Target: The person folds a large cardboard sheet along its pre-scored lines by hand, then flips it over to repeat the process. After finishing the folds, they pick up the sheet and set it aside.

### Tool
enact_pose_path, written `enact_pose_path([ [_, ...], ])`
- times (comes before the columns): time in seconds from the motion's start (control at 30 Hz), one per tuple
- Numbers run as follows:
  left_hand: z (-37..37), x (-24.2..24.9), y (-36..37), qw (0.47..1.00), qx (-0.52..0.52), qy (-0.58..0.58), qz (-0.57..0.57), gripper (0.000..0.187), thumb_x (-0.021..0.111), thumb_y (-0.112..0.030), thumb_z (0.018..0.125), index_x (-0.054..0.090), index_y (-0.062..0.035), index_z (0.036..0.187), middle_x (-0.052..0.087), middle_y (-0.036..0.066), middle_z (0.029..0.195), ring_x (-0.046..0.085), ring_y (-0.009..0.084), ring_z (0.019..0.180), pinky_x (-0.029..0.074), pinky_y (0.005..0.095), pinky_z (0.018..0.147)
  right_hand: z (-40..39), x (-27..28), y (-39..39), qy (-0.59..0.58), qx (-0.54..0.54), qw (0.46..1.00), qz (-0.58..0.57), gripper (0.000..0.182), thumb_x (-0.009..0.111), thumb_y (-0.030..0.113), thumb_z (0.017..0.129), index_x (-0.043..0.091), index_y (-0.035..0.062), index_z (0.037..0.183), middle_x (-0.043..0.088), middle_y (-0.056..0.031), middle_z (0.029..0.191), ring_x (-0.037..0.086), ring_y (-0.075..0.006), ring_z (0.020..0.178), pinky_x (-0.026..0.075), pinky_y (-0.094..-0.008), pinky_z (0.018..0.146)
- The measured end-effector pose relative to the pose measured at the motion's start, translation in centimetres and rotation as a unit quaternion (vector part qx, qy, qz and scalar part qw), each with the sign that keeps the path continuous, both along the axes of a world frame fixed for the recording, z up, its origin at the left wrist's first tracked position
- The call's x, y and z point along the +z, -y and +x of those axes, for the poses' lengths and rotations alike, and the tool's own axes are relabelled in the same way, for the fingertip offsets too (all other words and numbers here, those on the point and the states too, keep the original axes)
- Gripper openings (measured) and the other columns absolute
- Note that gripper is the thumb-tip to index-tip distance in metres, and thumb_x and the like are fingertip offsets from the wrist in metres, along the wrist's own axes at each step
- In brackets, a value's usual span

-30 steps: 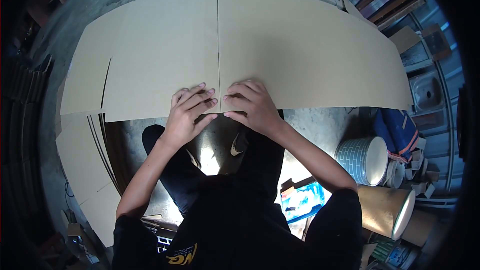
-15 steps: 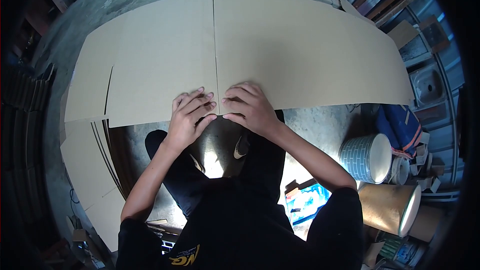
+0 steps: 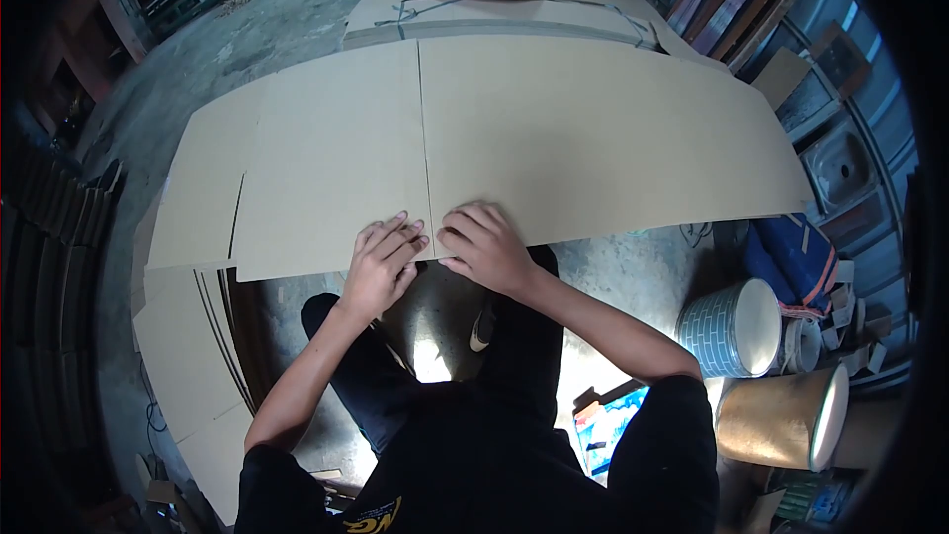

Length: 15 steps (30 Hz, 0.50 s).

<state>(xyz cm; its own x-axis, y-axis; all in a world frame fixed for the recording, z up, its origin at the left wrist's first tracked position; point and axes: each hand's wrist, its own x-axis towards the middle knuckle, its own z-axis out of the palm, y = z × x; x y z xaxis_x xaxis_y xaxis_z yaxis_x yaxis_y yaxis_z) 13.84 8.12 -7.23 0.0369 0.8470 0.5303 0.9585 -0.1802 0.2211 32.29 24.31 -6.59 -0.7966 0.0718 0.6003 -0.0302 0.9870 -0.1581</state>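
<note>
A wide brown cardboard sheet spreads in front of me, with a narrow dark seam running from its far edge to its near edge. Left of that seam, my left hand rests curled fingers on the cardboard's near edge, the thumb at the rim. Just across the seam, my right hand holds the near edge in the same way, fingers bent on top and thumb low. The two hands are close together but apart. The undersides of the fingers are hidden. A shorter slit cuts the sheet's left part.
Tied cardboard stacks lie beyond the sheet. More cardboard stands at left. On the right are a blue brick-patterned drum, a gold drum, a dark blue bag and a metal sink.
The view has tilted up, so the sheet and hands appear lower and more of the far floor shows. Both hands remain beside the seam, with their thumbs tucked in slightly closer.
</note>
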Motion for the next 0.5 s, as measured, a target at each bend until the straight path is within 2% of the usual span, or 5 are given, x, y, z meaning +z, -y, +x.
enact_pose_path([
  [0.13,-0.3,-0.5,-0.2,1.000,-0.007,0.000,0.011,0.039,0.074,-0.007,0.078,0.075,-0.0060,0.117,0.067,0.009,0.138,0.056,0.0348,0.138,0.043,0.0514,0.112,-0.2,-0.5,-0.3,-0.025,-0.002,0.999,0.031,0.039,0.082,0.013,0.070,0.067,0.0067,0.106,0.065,-0.0057,0.115,0.062,-0.0258,0.117,0.048,-0.0444,0.101],
  [0.3,0.1,1.3,-0.3,1.000,-0.007,-0.001,0.025,0.037,0.074,-0.006,0.078,0.075,-0.0048,0.115,0.067,0.011,0.135,0.057,0.0352,0.137,0.045,0.0494,0.110,-0.3,0.4,-0.7,-0.047,0.007,0.998,0.036,0.037,0.079,0.010,0.070,0.068,0.0062,0.106,0.067,-0.0063,0.114,0.064,-0.0256,0.114,0.051,-0.0430,0.098],
  [0.4,0.6,3.8,-0.2,0.997,-0.001,0.023,0.069,0.036,0.073,-0.004,0.077,0.075,-0.0036,0.113,0.070,0.012,0.116,0.063,0.0335,0.121,0.049,0.0456,0.103,-0.3,2.2,-0.7,-0.071,0.011,0.995,0.065,0.016,0.070,0.012,0.085,0.066,0.0056,0.099,0.066,-0.0075,0.105,0.065,-0.0257,0.107,0.052,-0.0408,0.095],
  [0.43,0.8,4.7,-0.1,0.997,-0.002,0.022,0.071,0.036,0.073,-0.004,0.077,0.075,-0.0036,0.113,0.070,0.012,0.116,0.063,0.0335,0.121,0.049,0.0456,0.103,-0.3,2.9,-0.7,-0.072,0.011,0.995,0.067,0.016,0.070,0.012,0.085,0.066,0.0056,0.099,0.066,-0.0075,0.105,0.065,-0.0257,0.107,0.052,-0.0408,0.095],
  [0.5,1.0,6.4,0.0,0.998,0.018,0.025,0.063,0.033,0.073,-0.003,0.077,0.075,-0.0037,0.110,0.065,0.011,0.108,0.062,0.0316,0.107,0.049,0.0437,0.093,-0.3,4.6,-0.5,-0.089,0.007,0.993,0.078,0.015,0.069,0.013,0.085,0.067,0.0057,0.098,0.066,-0.0073,0.104,0.066,-0.0253,0.106,0.052,-0.0402,0.093],
])
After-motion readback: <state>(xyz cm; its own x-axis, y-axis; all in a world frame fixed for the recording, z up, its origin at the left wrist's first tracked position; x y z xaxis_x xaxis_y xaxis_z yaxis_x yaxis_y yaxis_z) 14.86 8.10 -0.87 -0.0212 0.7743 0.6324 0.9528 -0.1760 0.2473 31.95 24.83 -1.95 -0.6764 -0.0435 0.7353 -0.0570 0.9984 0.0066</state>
